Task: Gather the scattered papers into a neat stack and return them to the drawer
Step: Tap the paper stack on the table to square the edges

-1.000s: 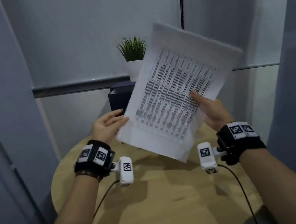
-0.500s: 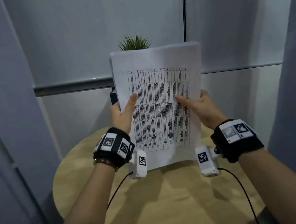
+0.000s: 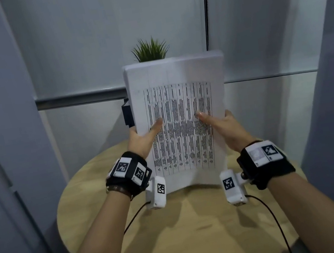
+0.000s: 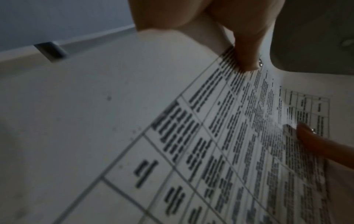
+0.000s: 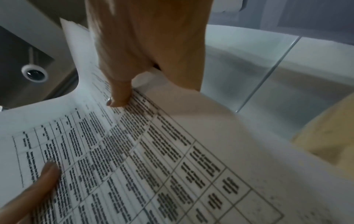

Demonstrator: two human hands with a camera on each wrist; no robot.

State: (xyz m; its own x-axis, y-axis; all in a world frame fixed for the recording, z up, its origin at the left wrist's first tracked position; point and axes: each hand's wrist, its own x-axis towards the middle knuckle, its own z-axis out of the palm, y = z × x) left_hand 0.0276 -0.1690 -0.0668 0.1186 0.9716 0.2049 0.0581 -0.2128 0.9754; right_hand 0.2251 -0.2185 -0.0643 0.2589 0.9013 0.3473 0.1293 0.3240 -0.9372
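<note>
above the round table point(image 3: 178, 233), the papers point(image 3: 179, 102) stand upright, long axis vertical, printed face toward the person; left hand point(image 3: 142, 140) and right hand point(image 3: 225, 127) pinch the side edges, thumbs in front.

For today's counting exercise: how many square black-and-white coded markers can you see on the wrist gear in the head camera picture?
6. Left wristband: two. Left wrist camera: one. Right wrist camera: one. Right wristband: two, the first blurred. More may be hidden behind the wrists.

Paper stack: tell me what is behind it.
Behind the paper stack a green plant shows above its top edge and a dark box at its left edge. The plant's pot and most of the box are covered.
</note>
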